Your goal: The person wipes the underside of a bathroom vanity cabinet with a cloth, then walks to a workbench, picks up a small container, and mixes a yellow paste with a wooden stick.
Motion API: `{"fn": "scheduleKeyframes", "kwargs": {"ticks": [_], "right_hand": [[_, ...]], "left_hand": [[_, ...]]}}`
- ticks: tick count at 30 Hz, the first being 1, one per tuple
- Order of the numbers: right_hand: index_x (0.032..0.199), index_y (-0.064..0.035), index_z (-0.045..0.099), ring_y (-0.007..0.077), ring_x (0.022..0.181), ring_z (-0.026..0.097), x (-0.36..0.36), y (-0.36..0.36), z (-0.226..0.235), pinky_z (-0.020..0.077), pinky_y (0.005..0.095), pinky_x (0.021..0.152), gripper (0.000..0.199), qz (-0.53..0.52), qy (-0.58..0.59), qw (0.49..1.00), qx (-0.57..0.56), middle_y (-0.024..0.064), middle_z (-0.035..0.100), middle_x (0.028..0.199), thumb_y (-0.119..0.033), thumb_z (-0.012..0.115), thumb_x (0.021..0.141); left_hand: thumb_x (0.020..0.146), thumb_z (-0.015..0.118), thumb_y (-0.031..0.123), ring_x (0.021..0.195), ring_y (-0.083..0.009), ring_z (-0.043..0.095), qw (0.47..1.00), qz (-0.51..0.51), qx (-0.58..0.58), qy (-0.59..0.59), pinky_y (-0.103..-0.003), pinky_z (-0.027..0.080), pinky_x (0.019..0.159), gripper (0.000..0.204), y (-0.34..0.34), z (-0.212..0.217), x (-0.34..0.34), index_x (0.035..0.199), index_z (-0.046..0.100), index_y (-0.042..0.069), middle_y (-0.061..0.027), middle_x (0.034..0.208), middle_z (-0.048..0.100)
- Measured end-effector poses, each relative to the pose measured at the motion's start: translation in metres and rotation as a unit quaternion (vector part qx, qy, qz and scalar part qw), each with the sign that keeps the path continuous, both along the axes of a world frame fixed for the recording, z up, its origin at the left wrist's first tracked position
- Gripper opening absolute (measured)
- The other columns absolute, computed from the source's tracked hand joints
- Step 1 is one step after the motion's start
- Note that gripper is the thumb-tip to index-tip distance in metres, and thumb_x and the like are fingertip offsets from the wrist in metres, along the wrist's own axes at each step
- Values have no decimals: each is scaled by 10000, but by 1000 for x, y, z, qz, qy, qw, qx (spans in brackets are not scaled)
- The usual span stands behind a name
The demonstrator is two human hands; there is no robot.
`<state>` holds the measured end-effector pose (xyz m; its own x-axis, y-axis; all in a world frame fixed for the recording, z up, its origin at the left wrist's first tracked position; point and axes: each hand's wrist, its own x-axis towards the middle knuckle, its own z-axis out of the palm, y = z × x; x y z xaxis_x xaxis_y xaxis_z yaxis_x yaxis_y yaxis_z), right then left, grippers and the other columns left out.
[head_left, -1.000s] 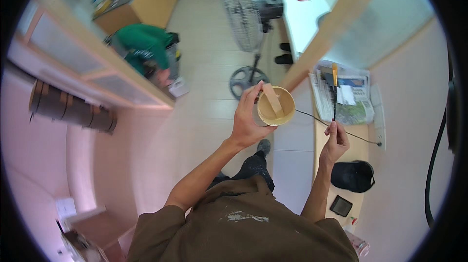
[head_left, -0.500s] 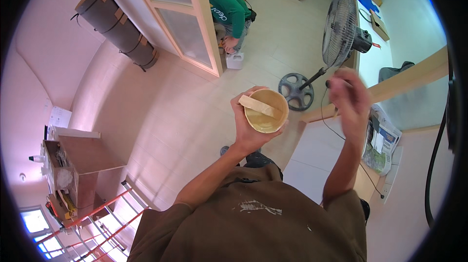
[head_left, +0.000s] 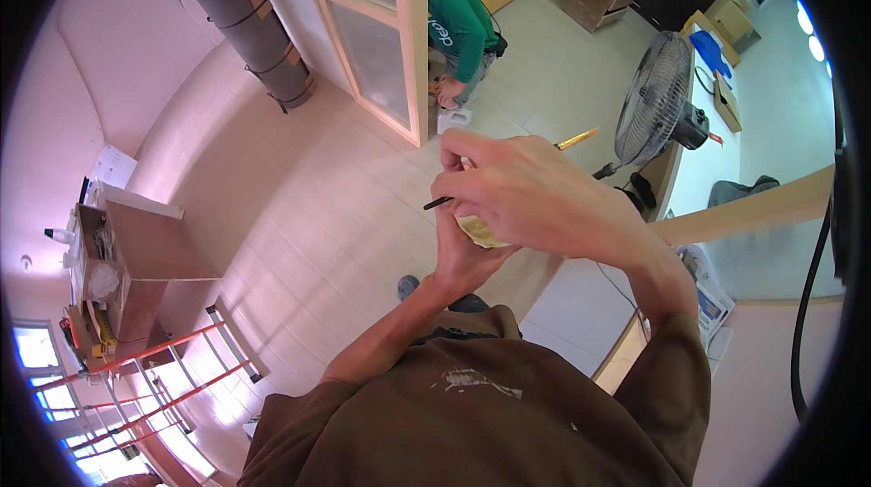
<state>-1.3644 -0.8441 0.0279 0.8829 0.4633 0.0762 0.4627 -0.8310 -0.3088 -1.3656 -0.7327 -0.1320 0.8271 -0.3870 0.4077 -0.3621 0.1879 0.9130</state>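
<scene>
My left hand (head_left: 461, 258) is closed around a small round tub (head_left: 481, 233) with pale yellowish contents, held in front of my chest. Over the tub's top lies my right hand (head_left: 549, 192), its fingers bent at the rim and hiding most of the opening. A thin paintbrush (head_left: 578, 138) is gripped in that right hand. Its bristle end sticks out on the far right side, and its dark handle tip shows at the left by the thumb. The flat wooden stick in the tub is almost wholly covered by the fingers.
A person in a green top (head_left: 463, 29) crouches past the frosted partition (head_left: 367, 43), beside a white jug (head_left: 452, 121). A standing fan (head_left: 655, 92) is at the right. An orange-railed ladder (head_left: 163, 351) and a brown cabinet (head_left: 154, 242) stand at the left.
My right hand has come from the far right, where it was blurred, to over the tub. The wooden stick, plainly visible before, is now mostly hidden. The view has shifted slightly.
</scene>
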Motion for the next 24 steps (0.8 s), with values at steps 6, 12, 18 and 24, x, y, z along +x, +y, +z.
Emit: {"fn": "scheduleKeyframes", "kwargs": {"ticks": [6, 12, 18, 24], "right_hand": [[942, -66, 656, 287, 689, 605, -9, -21, 21, 476, 389, 606, 167, -47, -82, 991, 98, 58, 633, 836, -44, 720, 789], [894, -56, 641, 118, 474, 467, -21, -39, 11, 366, 252, 452, 163, -161, -202, 939, 227, 31, 648, 719, -38, 771, 797], [882, -41, 628, 3, 502, 391, -11, -47, -17, 285, 174, 444, 160, -194, -186, 906, 327, -15, 654, 714, -47, 778, 826], [900, -40, 628, -11, 501, 394, 1, -49, -21, 290, 166, 441, 167, -185, -146, 907, 348, -15, 660, 702, -54, 779, 831]], "left_hand": [[599, 826, 6, 1320, -314, 339, 996, 32, -78, -22, -418, 356, 1083, 1004, -2, -16, 16, 1410, 238, 80, -166, 1394, 276], [640, 813, 3, 1271, -260, 402, 991, 96, -56, -76, -391, 399, 1038, 1036, -6, -6, 25, 1434, 152, 80, -148, 1381, 279], [609, 886, 73, 1273, -310, 349, 977, 162, -87, -107, -408, 366, 1045, 992, -23, -2, 31, 1380, 261, 101, -170, 1327, 292], [595, 898, 69, 1252, -313, 351, 970, 194, -78, -122, -399, 377, 1023, 1010, -27, 2, 37, 1372, 255, 109, -174, 1307, 298]]}}
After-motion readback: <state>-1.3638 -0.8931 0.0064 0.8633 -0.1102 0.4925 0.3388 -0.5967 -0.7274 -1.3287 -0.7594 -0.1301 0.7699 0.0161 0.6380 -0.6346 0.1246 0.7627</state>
